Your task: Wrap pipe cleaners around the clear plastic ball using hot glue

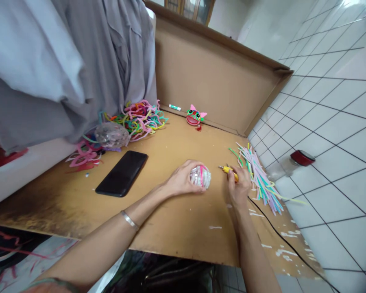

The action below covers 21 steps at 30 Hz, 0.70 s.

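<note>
My left hand is wrapped around a small clear ball with pink strips over it, resting on the wooden board. My right hand grips a yellow-handled tool whose tip points left toward the ball; a black cord trails back from it along the board. A bundle of pastel pipe cleaners lies just right of my right hand.
A black phone lies left of the ball. A tangle of coloured pipe cleaners and a clear bag sit at the back left under hanging grey cloth. A pink cat-face figure, a marker, cardboard wall, red-lidded jar.
</note>
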Available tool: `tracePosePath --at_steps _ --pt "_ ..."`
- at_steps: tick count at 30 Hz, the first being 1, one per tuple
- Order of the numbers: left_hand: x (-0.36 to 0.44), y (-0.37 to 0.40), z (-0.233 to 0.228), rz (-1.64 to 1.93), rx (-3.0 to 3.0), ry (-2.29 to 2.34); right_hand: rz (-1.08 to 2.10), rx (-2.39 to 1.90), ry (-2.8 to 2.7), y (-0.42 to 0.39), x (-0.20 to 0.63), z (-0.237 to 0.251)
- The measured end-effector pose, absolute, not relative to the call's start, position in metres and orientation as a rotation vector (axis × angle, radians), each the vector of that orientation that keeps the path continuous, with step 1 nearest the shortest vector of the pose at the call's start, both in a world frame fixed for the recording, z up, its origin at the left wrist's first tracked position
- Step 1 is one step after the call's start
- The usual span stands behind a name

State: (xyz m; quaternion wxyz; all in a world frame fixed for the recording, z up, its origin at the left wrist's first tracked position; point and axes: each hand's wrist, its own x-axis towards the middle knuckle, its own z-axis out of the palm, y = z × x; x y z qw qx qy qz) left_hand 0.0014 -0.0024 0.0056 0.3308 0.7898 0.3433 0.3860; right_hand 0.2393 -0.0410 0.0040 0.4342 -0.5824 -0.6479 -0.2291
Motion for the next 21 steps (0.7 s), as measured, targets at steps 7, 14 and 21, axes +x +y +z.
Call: tracePosePath --at_steps 7,14,21 --pt "0.002 -0.004 0.004 1.031 2.123 0.871 -0.487 -1.102 -1.84 -0.059 0.183 0.019" --pt "0.002 -0.005 0.003 1.036 2.197 0.829 -0.456 -1.083 -1.919 -0.063 0.18 0.02" --pt "0.003 -0.004 0.002 1.03 2.215 0.848 -0.448 -1.071 -1.903 -0.065 0.178 0.021"
